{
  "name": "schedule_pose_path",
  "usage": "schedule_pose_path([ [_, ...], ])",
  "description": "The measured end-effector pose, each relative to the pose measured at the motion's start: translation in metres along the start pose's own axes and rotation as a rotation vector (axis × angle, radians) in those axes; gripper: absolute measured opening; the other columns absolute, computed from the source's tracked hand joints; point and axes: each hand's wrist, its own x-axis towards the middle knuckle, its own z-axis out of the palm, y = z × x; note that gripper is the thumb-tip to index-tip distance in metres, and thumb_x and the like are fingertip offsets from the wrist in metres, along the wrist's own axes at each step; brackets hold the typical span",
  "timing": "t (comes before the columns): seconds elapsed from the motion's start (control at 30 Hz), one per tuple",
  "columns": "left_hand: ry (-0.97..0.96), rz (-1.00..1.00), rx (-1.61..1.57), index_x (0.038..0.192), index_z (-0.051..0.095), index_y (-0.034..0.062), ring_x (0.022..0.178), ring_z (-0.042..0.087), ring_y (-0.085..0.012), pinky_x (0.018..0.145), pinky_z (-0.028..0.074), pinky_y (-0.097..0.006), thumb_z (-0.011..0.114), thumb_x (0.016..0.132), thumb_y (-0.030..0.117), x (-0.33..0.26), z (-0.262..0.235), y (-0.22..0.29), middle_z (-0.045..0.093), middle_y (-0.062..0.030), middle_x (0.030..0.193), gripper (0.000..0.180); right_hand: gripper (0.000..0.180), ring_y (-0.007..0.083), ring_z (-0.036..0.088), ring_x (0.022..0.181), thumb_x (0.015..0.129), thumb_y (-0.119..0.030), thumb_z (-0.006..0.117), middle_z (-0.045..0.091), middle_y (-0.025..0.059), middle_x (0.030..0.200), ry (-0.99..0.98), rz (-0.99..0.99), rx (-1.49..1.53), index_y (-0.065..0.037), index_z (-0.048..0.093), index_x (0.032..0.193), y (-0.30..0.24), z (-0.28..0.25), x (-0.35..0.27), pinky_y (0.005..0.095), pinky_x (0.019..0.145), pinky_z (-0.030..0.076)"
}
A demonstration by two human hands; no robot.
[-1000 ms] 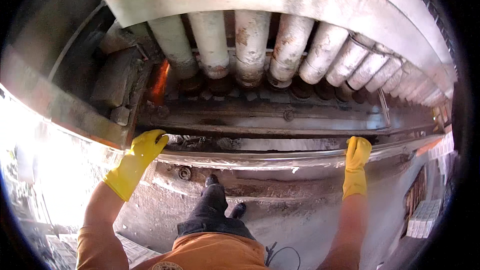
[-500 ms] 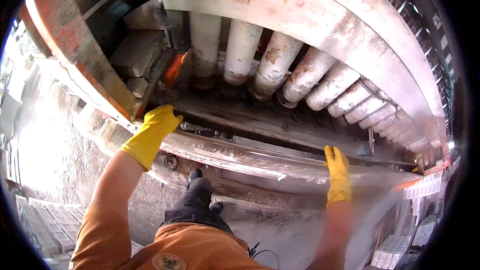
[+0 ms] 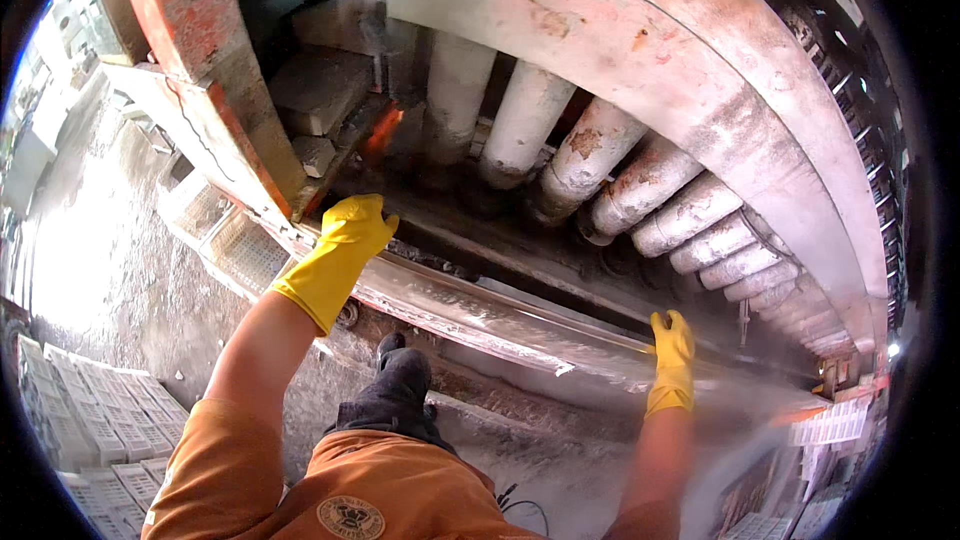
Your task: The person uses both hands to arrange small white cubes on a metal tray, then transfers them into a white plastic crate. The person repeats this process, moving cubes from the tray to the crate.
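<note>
My left hand (image 3: pixel 357 223), in a yellow rubber glove, is closed at the near edge of a long machine trough (image 3: pixel 520 250), beside its left end post. The fingers curl over toward the far side, and what they grip is hidden. Farther right along the same edge is my right hand (image 3: pixel 672 345), also gloved in yellow. Its fingers are bent at the wet metal ledge (image 3: pixel 470 315), and I cannot make out what is in them. A thin pale metal strip (image 3: pixel 560 318) runs along the ledge between both hands.
A row of thick, whitish, stained pipes (image 3: pixel 525 125) slants down beyond the trough under a broad metal beam (image 3: pixel 620 35). A rusty post (image 3: pixel 195 30) rises at the left. White plastic crates (image 3: pixel 105 410) are stacked at lower left, others (image 3: pixel 830 422) at right. Wet floor lies behind the ledge.
The view has turned a little, so the pipes and left post appear farther right. Both hands remain at the near edge, with the right hand's fingers slightly more bent.
</note>
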Motion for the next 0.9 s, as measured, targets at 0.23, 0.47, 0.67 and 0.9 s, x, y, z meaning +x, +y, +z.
schedule_pose_path([
  [0.23,0.124,0.034,-0.034,0.11,0.073,0.0055,0.107,0.069,-0.0378,0.094,0.054,-0.048,0.068,0.088,0.049,-0.033,0.014,-0.006,0.074,-0.0194,0.109,0.048,0.072,0.0374,0.074,0.099,0.091,-0.049,0.067,0.065,0.0255,0.133,0.017,0.115,-0.004,0.002,0.058,0.14,-0.018,-0.014,-0.051,0.0422,0.087,0.058],
  [0.47,0.109,0.006,-0.034,0.12,0.072,0.0059,0.115,0.067,-0.0371,0.099,0.052,-0.046,0.069,0.088,0.05,-0.061,0.022,-0.025,0.072,-0.02,0.12,0.055,0.069,0.0308,0.077,0.081,0.093,-0.049,0.065,0.072,0.0218,0.123,-0.014,0.075,-0.084,0.001,0.058,0.141,0.029,0.017,-0.054,0.038,0.077,0.059],
  [0.67,0.058,-0.002,-0.029,0.122,0.071,0.0059,0.116,0.066,-0.0377,0.1,0.051,-0.046,0.07,0.088,0.05,-0.066,0.022,-0.023,0.071,-0.0196,0.122,0.056,0.064,0.0257,0.076,0.065,0.095,-0.045,0.064,0.074,0.0186,0.116,-0.056,0.219,-0.012,-0.002,0.058,0.142,0.005,-0.001,-0.084,0.0362,0.075,0.058],
  [0.9,0.12,0.042,-0.003,0.122,0.07,0.0065,0.117,0.065,-0.037,0.1,0.05,-0.047,0.069,0.089,0.049,-0.065,0.036,-0.034,0.071,-0.0191,0.122,0.054,0.061,0.0287,0.075,0.065,0.095,-0.039,0.065,0.07,0.0208,0.123,-0.062,0.206,-0.012,0.002,0.058,0.14,-0.014,-0.011,-0.097,0.0377,0.076,0.059],
])
